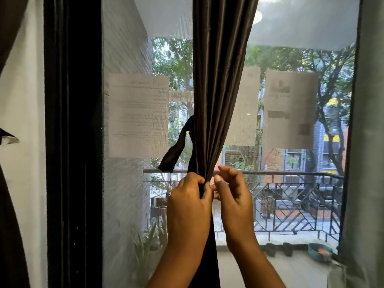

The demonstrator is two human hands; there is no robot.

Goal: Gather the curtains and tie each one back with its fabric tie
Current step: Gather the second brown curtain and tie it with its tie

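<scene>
A dark brown, glossy pleated curtain (216,90) hangs down the middle of a glass window, spreading wide at twelve o'clock and narrowing to a tight bunch just below centre. The left hand (188,202) is clamped around that bunch, its fingers curled in from the nine o'clock side and pressing the folds together. The right hand (233,196) sits just beside it at three o'clock, its fingers (225,173) bent and partly apart, close to the gathered fabric; whether it pinches anything cannot be told. Below the hands the curtain falls in a narrow dark column toward six o'clock, between the two forearms. A dark fabric tie strip (176,146) hangs off the curtain's nine o'clock side, starting above the hands and slanting down and outward, its loose end near the balcony's metal railing (291,173) seen through the glass. Pale paper sheets (138,117) are stuck to the pane on both sides of the curtain. A broad black window frame (72,142) stands at nine o'clock, and a grey curtain panel (367,142) hangs at three o'clock.
</scene>
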